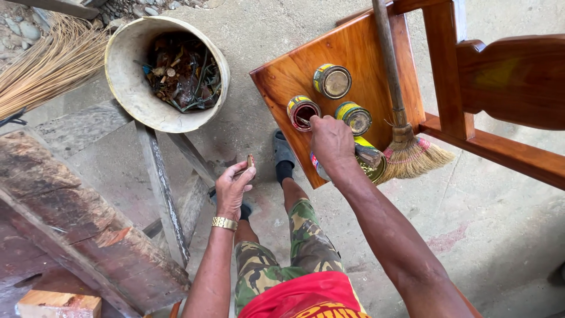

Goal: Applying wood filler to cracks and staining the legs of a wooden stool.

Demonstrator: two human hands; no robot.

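My right hand [331, 141] reaches over a glossy wooden chair seat [288, 76] and holds a thin stick or brush handle dipped into an open small can [302, 111] of dark red liquid. Two more small cans stand on the seat: a closed one [332, 80] behind and another [355, 118] to the right. A larger can [369, 160] sits partly hidden under my right hand. My left hand [233, 187], with a gold watch at the wrist, holds a small brownish piece between thumb and fingers, above the concrete floor.
A worn bucket [126, 82] of scrap and debris stands at upper left beside a stick broom [47, 65]. A small broom [406, 147] leans on the chair. Rough wooden beams [82, 229] lie at left. My legs and sandalled feet stand on concrete.
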